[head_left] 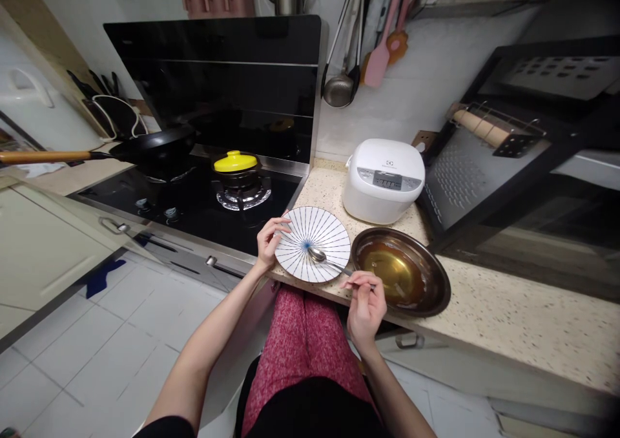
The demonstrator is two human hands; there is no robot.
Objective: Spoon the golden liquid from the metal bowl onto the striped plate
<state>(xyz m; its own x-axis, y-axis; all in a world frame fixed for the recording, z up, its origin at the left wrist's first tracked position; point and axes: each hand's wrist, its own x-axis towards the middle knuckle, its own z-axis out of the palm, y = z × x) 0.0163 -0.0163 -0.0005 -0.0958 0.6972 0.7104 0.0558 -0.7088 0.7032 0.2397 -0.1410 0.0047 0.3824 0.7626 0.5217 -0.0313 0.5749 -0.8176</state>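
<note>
A white plate (325, 228) with thin dark lines fanning out from a blue centre lies near the front edge of the counter. My left hand (270, 241) grips its left rim, thumb and fingers bent around the edge. A metal spoon (318, 255) is held by its handle in my closed right hand (367, 303), at the plate's lower right. The spoon's bowl rests over the middle of the plate; whether it touches cannot be made out. Just right of the plate stands a wide metal basin (438, 276) with a golden, shiny inside that may hold clear liquid.
A white rice cooker (383, 183) stands behind the basin. On the black stove (203, 199) at left are a small pot with a yellow lid (236, 161) and a dark wok (155, 144), its wooden handle pointing left. Utensils (339, 90) hang on the wall.
</note>
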